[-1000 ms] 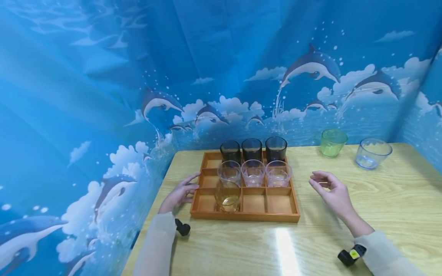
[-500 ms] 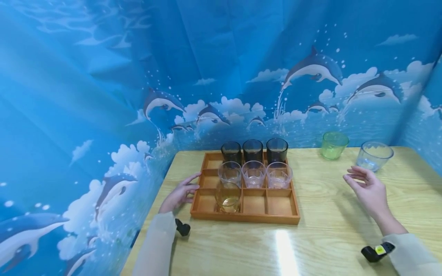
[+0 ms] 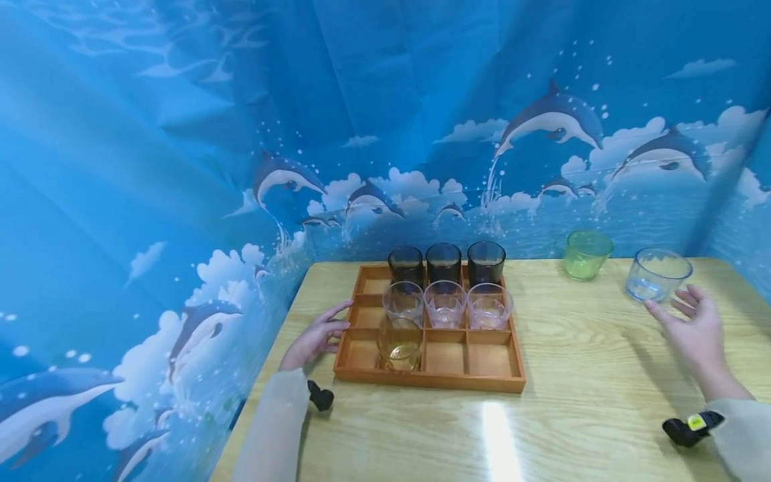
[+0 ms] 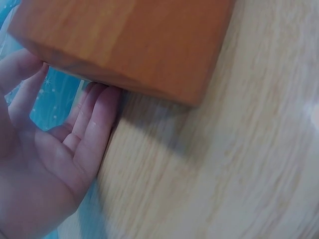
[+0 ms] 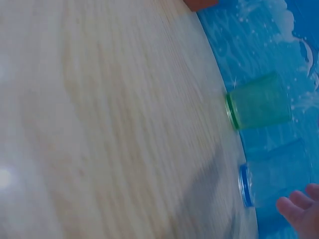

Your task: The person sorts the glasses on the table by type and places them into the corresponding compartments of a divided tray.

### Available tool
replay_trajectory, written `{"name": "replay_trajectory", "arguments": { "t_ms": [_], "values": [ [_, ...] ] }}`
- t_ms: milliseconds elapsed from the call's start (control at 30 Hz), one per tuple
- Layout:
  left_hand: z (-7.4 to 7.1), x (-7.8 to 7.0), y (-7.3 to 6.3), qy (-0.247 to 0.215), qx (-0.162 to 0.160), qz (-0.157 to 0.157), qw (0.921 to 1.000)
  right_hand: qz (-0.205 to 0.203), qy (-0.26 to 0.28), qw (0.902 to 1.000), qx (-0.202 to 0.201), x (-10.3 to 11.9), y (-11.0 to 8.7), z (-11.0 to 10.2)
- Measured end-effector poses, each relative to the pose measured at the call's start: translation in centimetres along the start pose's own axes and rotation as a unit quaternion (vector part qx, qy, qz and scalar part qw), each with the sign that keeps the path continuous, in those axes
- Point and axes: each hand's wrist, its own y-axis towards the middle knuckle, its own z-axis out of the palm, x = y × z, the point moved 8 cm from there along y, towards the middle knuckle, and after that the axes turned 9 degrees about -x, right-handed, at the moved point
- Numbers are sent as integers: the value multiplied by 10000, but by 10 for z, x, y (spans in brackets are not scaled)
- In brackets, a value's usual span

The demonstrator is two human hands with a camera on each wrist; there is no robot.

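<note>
My left hand (image 3: pixel 316 338) rests against the left side of a compartmented wooden tray (image 3: pixel 430 381), its fingers extended along the side wall. In the left wrist view the fingers (image 4: pixel 94 124) touch the tray corner (image 4: pixel 129 55) from the side and below. At the right, my right hand (image 3: pixel 695 328) is by the near side of a clear blue glass cup (image 3: pixel 653 284), thumb and fingers spread apart. Whether a fingertip touches the cup cannot be made out. In the right wrist view, the fingertips (image 5: pixel 294 209) overlap the edge of the blue cup (image 5: pixel 274 177).
Three dark cups (image 3: pixel 444 264) stand in the tray's back row, three clear pinkish cups (image 3: pixel 446 311) in the middle row, and an amber cup (image 3: pixel 400 348) in the front. A green cup (image 3: pixel 585 261) stands left of the blue one. A dolphin-printed backdrop (image 3: pixel 385 134) borders the table.
My right hand has moved right, from beside the tray to the blue cup, and its fingers have spread. The left hand stays on the tray's side.
</note>
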Motion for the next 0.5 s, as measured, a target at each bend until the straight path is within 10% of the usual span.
{"name": "replay_trajectory", "arguments": {
  "t_ms": [500],
  "values": [
    [-3, 1, -2, 40, -75, -47, 10000, 562, -404, 9965, 468, 2, 39, -2]
  ]
}}
